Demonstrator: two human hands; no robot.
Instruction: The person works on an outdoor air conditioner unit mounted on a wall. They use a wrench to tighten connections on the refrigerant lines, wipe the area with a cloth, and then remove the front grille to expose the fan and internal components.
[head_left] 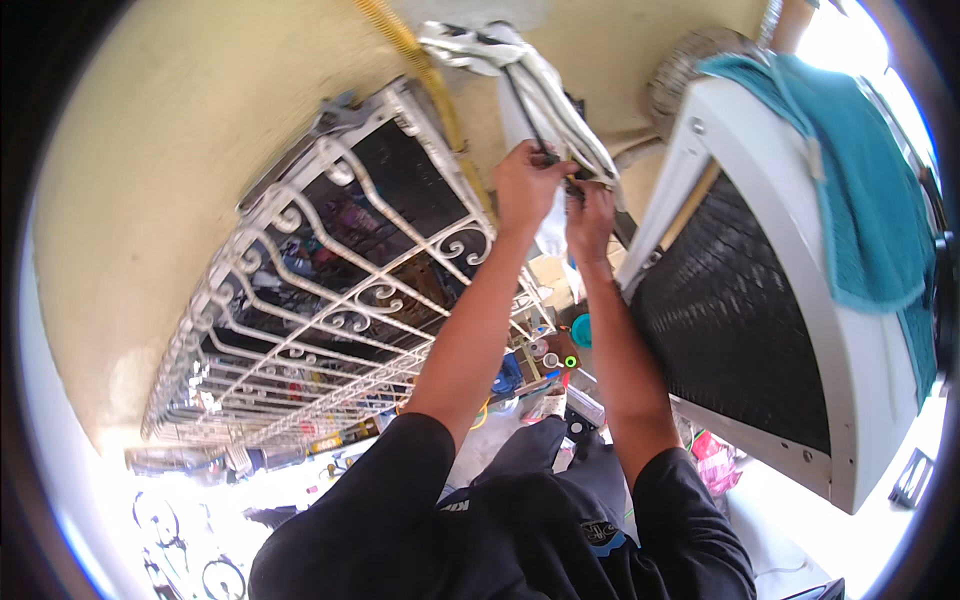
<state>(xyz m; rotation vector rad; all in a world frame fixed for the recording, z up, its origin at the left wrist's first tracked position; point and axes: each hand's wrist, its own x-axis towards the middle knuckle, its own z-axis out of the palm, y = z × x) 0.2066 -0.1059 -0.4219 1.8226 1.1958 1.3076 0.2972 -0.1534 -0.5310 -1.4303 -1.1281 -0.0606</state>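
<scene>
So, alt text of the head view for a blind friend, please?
A person's left hand holds a dark cord by a white bundle, right hand close beside, between a white grille and a white unit draped with a teal towel.

2 hands [525, 192] [591, 218], 1 AC [740, 310], 1 yel. hose [404, 38].

Left hand [523, 192] and right hand [591, 213] at a thin black cable [525, 107]
</scene>
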